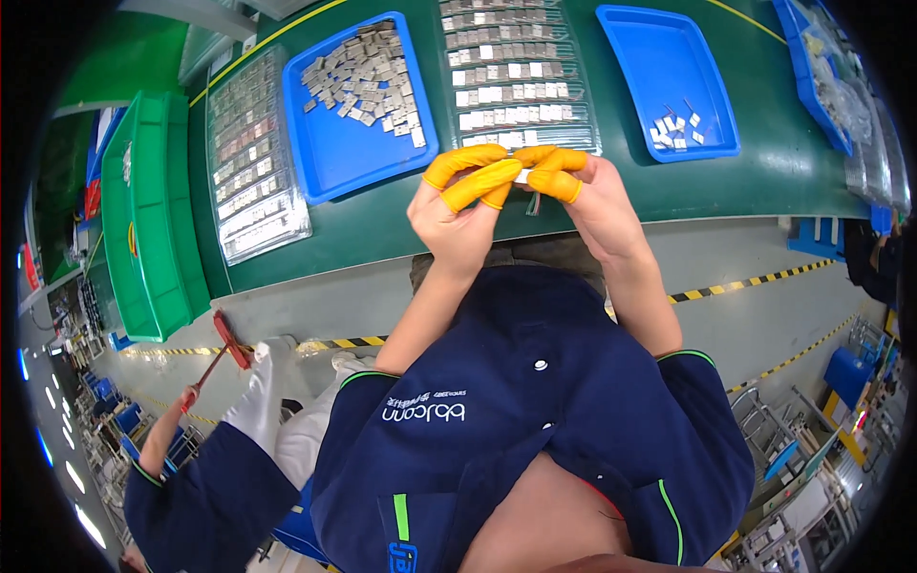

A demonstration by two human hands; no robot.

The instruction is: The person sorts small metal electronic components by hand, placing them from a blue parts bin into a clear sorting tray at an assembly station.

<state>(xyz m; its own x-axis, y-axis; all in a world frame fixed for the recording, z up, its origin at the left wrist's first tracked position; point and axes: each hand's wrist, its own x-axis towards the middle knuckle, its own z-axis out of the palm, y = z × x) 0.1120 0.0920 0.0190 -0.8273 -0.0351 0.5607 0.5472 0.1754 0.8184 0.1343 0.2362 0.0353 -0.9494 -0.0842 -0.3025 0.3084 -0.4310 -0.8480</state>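
Observation:
Both of my hands meet over the front edge of the green table, with yellow finger cots on the fingers. My left hand pinches a small white piece, perhaps a connector, between its fingertips. From the other side my right hand closes on the same piece. Thin dark wires hang below it. Most of the piece is hidden by the fingers. Just beyond my hands lies a clear tray with rows of small white and grey wired pieces.
Left of that stands a blue tray heaped with small grey-white blocks, beside another clear tray of rows. At right, a blue tray holds several wired white pieces. A green crate borders the left. Behind left, another person grips a red-handled tool.

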